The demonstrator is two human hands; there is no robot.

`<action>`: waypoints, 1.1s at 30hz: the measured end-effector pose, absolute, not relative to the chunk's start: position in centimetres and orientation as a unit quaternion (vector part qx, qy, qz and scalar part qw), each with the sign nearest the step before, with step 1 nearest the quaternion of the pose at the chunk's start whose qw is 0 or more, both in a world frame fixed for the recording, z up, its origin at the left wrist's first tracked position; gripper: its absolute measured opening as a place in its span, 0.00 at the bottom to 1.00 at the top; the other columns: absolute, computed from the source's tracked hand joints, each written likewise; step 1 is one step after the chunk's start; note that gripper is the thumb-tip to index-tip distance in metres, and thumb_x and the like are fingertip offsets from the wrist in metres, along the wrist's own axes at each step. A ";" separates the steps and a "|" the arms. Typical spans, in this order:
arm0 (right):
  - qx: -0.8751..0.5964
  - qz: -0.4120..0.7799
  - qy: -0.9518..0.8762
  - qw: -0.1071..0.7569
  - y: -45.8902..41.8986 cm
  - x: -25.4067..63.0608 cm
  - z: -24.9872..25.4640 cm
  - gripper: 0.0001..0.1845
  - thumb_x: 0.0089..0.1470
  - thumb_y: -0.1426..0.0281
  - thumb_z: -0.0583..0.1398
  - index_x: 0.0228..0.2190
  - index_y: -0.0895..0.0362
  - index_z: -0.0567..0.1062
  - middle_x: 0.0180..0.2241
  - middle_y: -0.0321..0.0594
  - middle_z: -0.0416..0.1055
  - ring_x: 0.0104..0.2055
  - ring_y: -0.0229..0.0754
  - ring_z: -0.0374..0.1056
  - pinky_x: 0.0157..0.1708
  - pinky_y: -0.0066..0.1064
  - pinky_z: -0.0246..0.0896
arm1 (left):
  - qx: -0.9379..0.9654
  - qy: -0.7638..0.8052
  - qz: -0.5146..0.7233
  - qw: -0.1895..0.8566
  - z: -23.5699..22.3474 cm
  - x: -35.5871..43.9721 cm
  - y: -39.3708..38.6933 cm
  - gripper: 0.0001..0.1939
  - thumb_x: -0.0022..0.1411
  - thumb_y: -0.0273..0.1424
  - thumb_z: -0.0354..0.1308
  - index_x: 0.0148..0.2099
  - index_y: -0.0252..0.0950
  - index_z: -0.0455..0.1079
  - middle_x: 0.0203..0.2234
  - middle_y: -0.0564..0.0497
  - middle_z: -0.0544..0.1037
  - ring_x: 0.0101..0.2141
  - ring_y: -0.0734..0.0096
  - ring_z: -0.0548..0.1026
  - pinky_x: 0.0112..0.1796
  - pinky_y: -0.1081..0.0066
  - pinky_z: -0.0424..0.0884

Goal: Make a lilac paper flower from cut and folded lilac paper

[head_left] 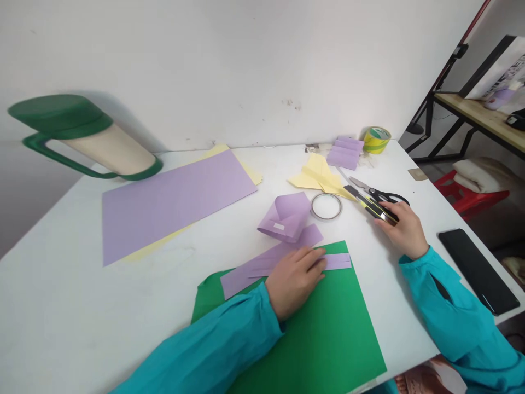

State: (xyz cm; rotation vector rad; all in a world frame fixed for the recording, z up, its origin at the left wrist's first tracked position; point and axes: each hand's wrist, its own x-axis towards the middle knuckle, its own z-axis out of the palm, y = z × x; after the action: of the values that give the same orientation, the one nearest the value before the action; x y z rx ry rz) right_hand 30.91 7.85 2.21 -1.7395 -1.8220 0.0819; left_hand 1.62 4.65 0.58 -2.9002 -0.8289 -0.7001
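Observation:
My left hand [296, 279] lies with its fingers stretched across a folded purple paper strip [337, 261], pressing it against a green paper sheet [328, 328]. Another purple paper piece [241, 278] sits partly beneath that strip. In my right hand [404, 227] is the handle end of a black and yellow utility knife [367, 202], its front pointing away to the left. Scissors [379, 192] with black handles lie right behind the knife. A folded purple paper shape [287, 216] bearing a small white patch rests beyond my left hand, beside a thin tape roll [326, 206].
A yellow paper plane [318, 174], pleated purple paper [345, 152] and yellow-green tape [376, 140] lie near the wall. At left, a green-lidded jug [110, 145] stands behind a large purple sheet [176, 202] over yellow paper. A black phone [478, 271] lies at the right edge.

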 end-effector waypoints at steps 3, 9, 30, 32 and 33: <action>-0.607 0.147 -0.696 0.355 7.2 31.2 3.1 0.22 0.46 0.60 0.65 0.43 0.55 0.75 0.36 0.42 0.69 0.37 0.45 0.67 0.37 0.36 0.64 | -0.916 -0.310 -0.257 -0.007 0.1 1.4 5.2 0.12 0.67 0.29 0.48 0.41 0.32 0.73 0.39 0.44 0.77 0.37 0.64 0.72 0.37 0.64 0.74; -0.489 0.320 -0.761 0.282 6.5 31.2 3.4 0.20 0.45 0.64 0.67 0.42 0.54 0.77 0.35 0.41 0.69 0.35 0.42 0.68 0.36 0.34 0.66 | -0.910 -0.320 -0.262 -0.015 0.2 0.6 5.2 0.14 0.67 0.30 0.47 0.44 0.34 0.73 0.41 0.43 0.75 0.37 0.65 0.70 0.37 0.64 0.72; -0.478 0.342 -0.792 0.166 5.8 33.2 4.2 0.21 0.49 0.64 0.64 0.46 0.52 0.76 0.37 0.43 0.67 0.37 0.43 0.67 0.37 0.35 0.68 | -0.957 -0.263 -0.101 -0.063 -0.6 -0.1 4.7 0.35 0.66 0.48 0.40 0.67 0.30 0.45 0.63 0.40 0.56 0.63 0.55 0.50 0.59 0.54 0.47; -0.466 0.313 -0.811 0.163 5.8 33.1 4.3 0.21 0.51 0.63 0.62 0.48 0.51 0.75 0.37 0.43 0.67 0.38 0.44 0.66 0.39 0.37 0.67 | -0.956 -0.267 -0.095 -0.079 -0.4 -0.2 4.6 0.38 0.63 0.52 0.40 0.67 0.32 0.46 0.63 0.41 0.56 0.63 0.53 0.48 0.60 0.52 0.45; -0.460 0.300 -0.820 0.161 5.9 33.1 4.3 0.21 0.52 0.62 0.61 0.48 0.51 0.74 0.37 0.44 0.67 0.39 0.45 0.66 0.41 0.38 0.66 | -0.955 -0.269 -0.093 -0.085 -0.3 -0.2 4.6 0.39 0.63 0.53 0.41 0.67 0.33 0.47 0.63 0.43 0.56 0.63 0.51 0.47 0.60 0.51 0.44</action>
State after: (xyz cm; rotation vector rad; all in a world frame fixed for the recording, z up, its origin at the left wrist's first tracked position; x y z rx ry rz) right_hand 33.09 5.86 4.27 -1.3132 -2.3407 0.8567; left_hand -0.22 4.55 -0.30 -3.1736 -0.8924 -0.3093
